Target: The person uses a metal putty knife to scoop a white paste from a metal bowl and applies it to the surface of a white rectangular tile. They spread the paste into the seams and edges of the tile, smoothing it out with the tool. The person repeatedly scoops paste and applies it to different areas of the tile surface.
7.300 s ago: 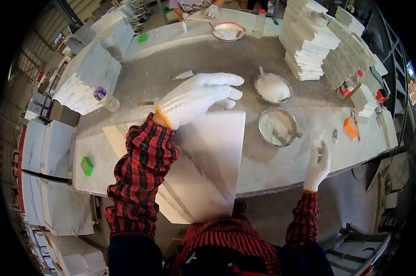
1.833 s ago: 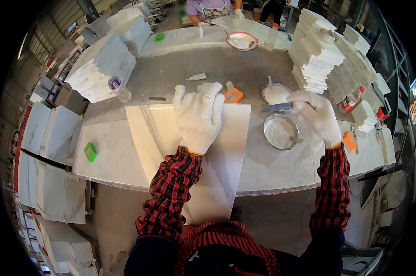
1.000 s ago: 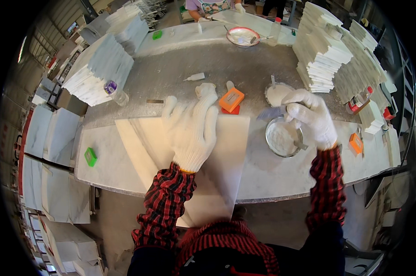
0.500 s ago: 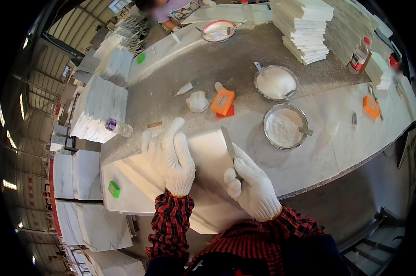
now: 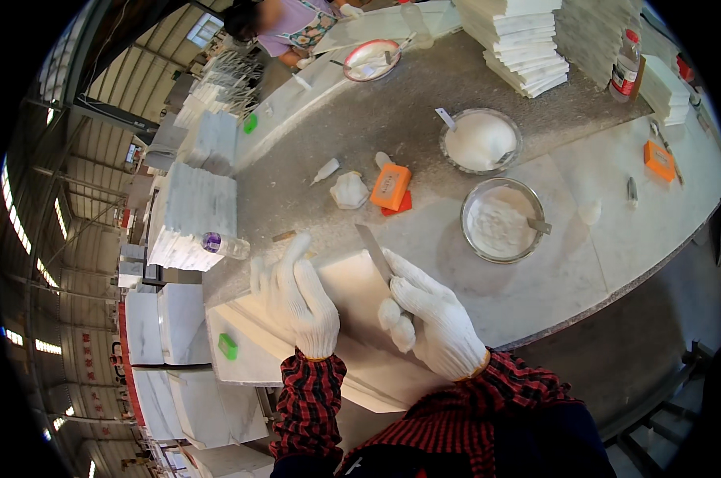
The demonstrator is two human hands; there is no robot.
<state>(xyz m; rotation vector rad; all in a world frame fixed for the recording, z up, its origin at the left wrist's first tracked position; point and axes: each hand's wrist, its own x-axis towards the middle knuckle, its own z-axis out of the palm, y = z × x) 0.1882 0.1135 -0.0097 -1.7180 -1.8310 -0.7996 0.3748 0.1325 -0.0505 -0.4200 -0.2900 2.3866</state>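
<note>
My right hand (image 5: 436, 319), in a white knitted glove, is closed around a flat metal scraper (image 5: 374, 253). The blade sticks out past the fingers, tilted to the left, over the edge of a pale stone piece (image 5: 352, 291). Its handle is hidden in the glove. Across that piece lies my left hand (image 5: 301, 301), also gloved, fingers stretched out and apart, holding nothing. Whether the left palm presses on the stone I cannot tell. Just beyond the hands are an orange box (image 5: 390, 187), a crumpled white lump (image 5: 349, 191) and a small white tube (image 5: 325, 170).
Two metal bowls of white paste or powder, one far (image 5: 481, 142) and one near (image 5: 501, 221), stand to the right. Stacked white slabs (image 5: 192, 215) rise at left, more (image 5: 520, 48) at the back. A plastic bottle (image 5: 625, 68) stands far right. A person (image 5: 297, 24) works across the table.
The scraper has swung so that its blade points further left and shows more of its length. The whole view has shifted a little. My left hand stays spread over the stone.
</note>
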